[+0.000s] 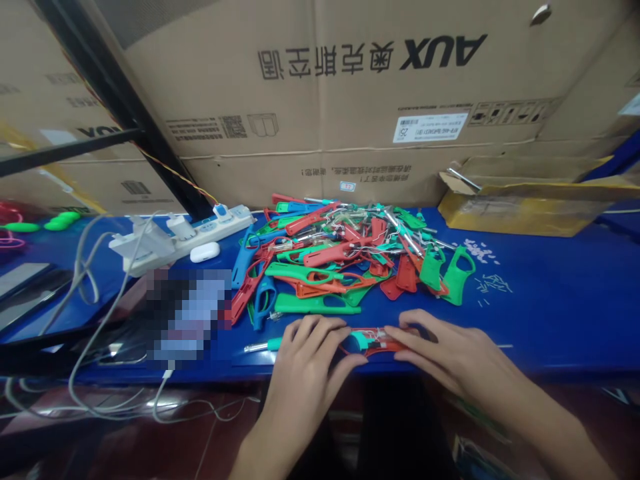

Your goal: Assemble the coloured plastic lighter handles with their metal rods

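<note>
Both hands are on one long-nosed lighter (375,340) at the table's front edge. Its red half-shell lies open side up, with a teal part and thin white wires showing inside. My left hand (315,347) closes over the nozzle end, and a metal tip on a teal collar sticks out to its left. My right hand (430,343) pinches the handle end, its fingertips near the wires. Just beyond the hands lies a heap of lighter parts (330,253), with red, green and blue shells and metal nozzles. A green shell (317,305) is nearest.
Small screws (495,284) and pale pink bits (477,252) lie to the right, before an open cardboard box (520,207). On the left are a power strip (215,227), a white earbud case (205,251), a phone (193,317) and loose cables. Large cartons (320,100) wall off the back.
</note>
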